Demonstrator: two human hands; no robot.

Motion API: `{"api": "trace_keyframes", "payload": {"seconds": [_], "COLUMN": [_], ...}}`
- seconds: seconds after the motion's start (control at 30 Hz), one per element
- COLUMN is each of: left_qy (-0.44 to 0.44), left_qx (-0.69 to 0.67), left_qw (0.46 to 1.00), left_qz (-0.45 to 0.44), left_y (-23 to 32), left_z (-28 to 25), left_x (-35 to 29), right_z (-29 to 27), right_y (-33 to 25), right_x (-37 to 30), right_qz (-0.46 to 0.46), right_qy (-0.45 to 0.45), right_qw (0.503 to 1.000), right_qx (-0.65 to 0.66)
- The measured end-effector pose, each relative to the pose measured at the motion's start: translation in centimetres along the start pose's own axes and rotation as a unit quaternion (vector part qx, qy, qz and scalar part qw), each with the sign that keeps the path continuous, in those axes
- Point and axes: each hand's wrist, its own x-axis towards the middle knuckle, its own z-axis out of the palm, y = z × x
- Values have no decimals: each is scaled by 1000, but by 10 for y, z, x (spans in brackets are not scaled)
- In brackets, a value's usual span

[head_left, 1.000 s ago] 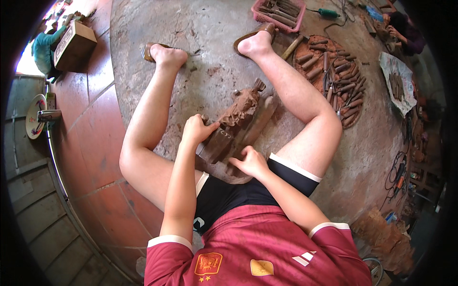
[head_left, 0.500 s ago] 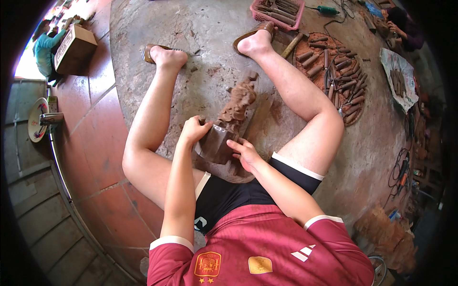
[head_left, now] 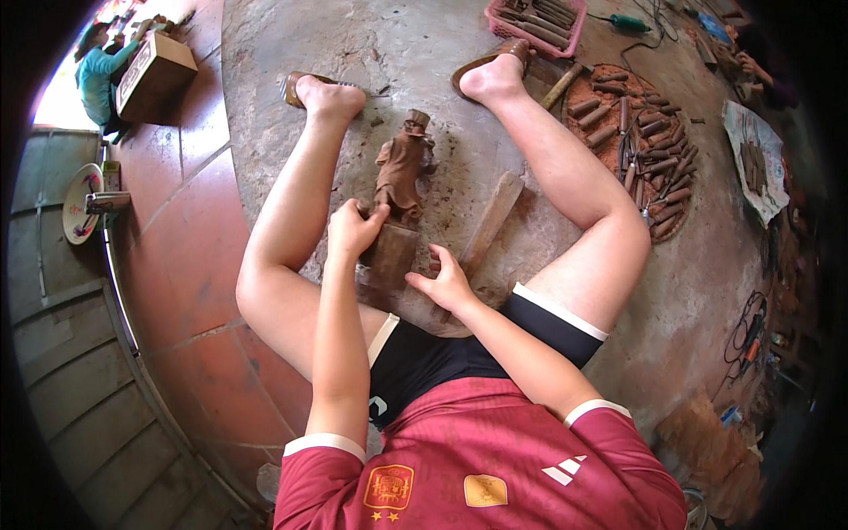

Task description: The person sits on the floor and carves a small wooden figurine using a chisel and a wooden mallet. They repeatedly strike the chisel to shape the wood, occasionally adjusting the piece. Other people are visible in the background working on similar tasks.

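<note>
A brown carved figurine [head_left: 403,172], which looks wooden, stands on its block base [head_left: 392,254] between my legs. It wears a hat and a long robe. My left hand [head_left: 355,231] grips the left side where the figure meets the block, its thumb reaching toward the front and some fingers hidden. My right hand [head_left: 444,279] is just right of the block, fingers apart and holding nothing; whether a fingertip touches the block I cannot tell. Beyond that hand a wooden bar [head_left: 491,221] lies slanted on the ground.
Past my right leg, many dark-handled carving tools [head_left: 654,159] lie on a reddish mat. A pink basket [head_left: 579,31] of tools and a mallet [head_left: 562,86] are near my right foot. A white sack [head_left: 755,159] lies far right. Another person [head_left: 99,75] works beside a wooden box [head_left: 157,78].
The figurine has turned and now stands more upright, shifted left, with its robe in view. My right hand has come away from the block and opened. The wooden bar shows more fully.
</note>
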Motion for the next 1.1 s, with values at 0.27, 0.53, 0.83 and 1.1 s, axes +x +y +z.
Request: {"api": "trace_keyframes", "payload": {"seconds": [0.27,0.53,0.83,1.1], "left_qy": [-50,-130,24,62], "left_qx": [-29,-131,-111,-240], "left_qw": [998,981,983,837], "left_qz": [-11,55,142,487], "left_y": [-14,-20,36,96], "left_z": [-15,6,-2,37], "left_x": [6,-10,-49,-101], "right_z": [32,0,-74,-59], "right_y": [-10,-26,2,111], "right_x": [39,3,-18,29], "right_qz": [114,160,172,60], "right_qy": [-87,-39,-1,69], "right_qw": [969,985,961,980], "right_qx": [202,-48,-217,-175]}}
